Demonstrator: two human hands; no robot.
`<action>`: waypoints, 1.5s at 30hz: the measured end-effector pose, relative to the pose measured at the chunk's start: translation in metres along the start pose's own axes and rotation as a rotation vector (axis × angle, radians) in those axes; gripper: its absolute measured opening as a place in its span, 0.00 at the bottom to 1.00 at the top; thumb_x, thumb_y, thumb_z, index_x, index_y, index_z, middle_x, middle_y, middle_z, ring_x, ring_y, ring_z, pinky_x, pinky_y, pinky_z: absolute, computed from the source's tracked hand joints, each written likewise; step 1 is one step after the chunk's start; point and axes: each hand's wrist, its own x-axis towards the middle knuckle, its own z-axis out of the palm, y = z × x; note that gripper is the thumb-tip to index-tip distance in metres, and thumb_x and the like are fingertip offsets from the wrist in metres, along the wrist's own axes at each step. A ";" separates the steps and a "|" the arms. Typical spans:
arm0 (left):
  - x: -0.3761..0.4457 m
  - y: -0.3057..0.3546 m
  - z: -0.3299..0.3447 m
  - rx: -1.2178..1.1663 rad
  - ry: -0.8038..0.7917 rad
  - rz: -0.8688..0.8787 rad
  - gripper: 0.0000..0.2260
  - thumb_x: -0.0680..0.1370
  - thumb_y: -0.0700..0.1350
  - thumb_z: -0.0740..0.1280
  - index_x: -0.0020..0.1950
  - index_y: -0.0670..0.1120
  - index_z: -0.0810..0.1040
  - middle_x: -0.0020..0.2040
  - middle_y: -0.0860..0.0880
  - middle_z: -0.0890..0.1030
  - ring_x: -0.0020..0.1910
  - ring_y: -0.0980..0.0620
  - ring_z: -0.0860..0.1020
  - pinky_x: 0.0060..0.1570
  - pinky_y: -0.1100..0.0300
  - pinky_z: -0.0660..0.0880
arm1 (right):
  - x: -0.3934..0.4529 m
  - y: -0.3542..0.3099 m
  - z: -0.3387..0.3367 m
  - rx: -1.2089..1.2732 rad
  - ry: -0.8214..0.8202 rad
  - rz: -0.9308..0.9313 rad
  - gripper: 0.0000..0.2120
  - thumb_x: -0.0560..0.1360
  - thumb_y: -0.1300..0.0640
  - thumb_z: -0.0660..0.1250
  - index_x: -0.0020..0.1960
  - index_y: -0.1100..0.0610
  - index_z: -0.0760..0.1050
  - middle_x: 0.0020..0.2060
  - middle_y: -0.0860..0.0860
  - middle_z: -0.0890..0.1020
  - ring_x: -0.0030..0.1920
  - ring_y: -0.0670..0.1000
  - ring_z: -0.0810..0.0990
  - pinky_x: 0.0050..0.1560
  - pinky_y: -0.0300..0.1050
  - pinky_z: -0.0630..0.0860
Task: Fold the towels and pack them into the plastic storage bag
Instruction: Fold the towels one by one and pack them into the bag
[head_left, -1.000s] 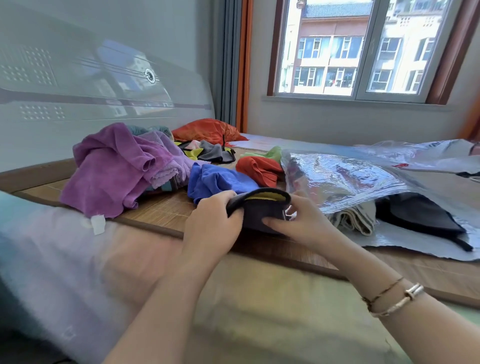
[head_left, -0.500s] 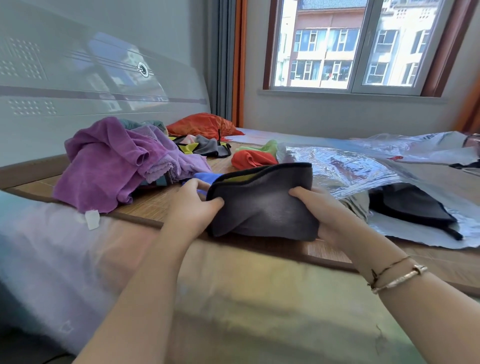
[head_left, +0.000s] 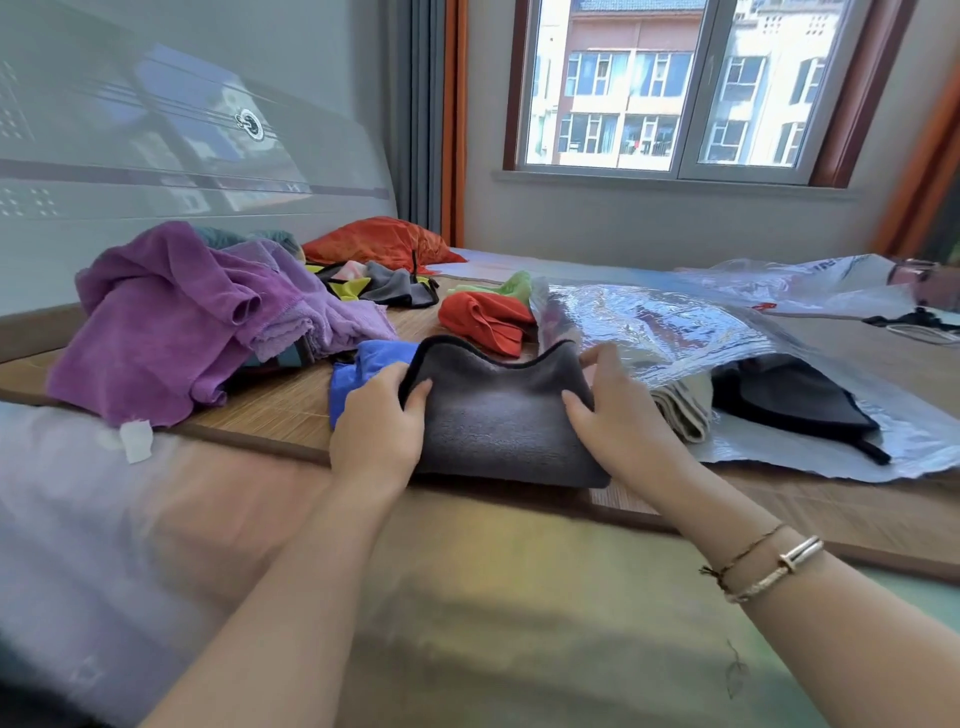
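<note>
While held, grey towel (head_left: 504, 415) crosswise, left-right.

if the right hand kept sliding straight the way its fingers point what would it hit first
The right hand grips the dark grey towel, fingers pointing forward and left. Going on that way, it would probably first meet the folded red-orange towel just behind, though depth is hard to judge.

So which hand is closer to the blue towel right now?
Left. The left hand grips the dark grey towel right beside the blue towel; the right hand holds its far side.
</note>
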 end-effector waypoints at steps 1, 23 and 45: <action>0.000 -0.001 0.002 0.083 -0.021 -0.018 0.12 0.79 0.54 0.61 0.56 0.48 0.76 0.52 0.43 0.81 0.55 0.40 0.76 0.46 0.52 0.69 | -0.003 0.000 0.002 -0.116 0.007 -0.024 0.15 0.79 0.55 0.61 0.62 0.58 0.61 0.49 0.58 0.78 0.48 0.59 0.79 0.41 0.46 0.68; -0.016 0.014 -0.010 -0.061 -0.257 0.063 0.13 0.78 0.47 0.64 0.62 0.52 0.75 0.61 0.51 0.79 0.63 0.49 0.74 0.67 0.49 0.64 | -0.027 -0.011 0.021 -0.576 -0.333 -0.559 0.09 0.75 0.55 0.59 0.54 0.55 0.70 0.51 0.50 0.79 0.54 0.56 0.78 0.44 0.48 0.70; -0.027 0.079 -0.026 -0.258 -0.337 0.000 0.28 0.74 0.72 0.53 0.56 0.54 0.79 0.48 0.48 0.81 0.54 0.49 0.76 0.64 0.53 0.67 | -0.047 -0.009 -0.103 -0.768 0.314 -0.214 0.11 0.71 0.56 0.55 0.44 0.53 0.76 0.38 0.54 0.81 0.40 0.59 0.78 0.35 0.44 0.60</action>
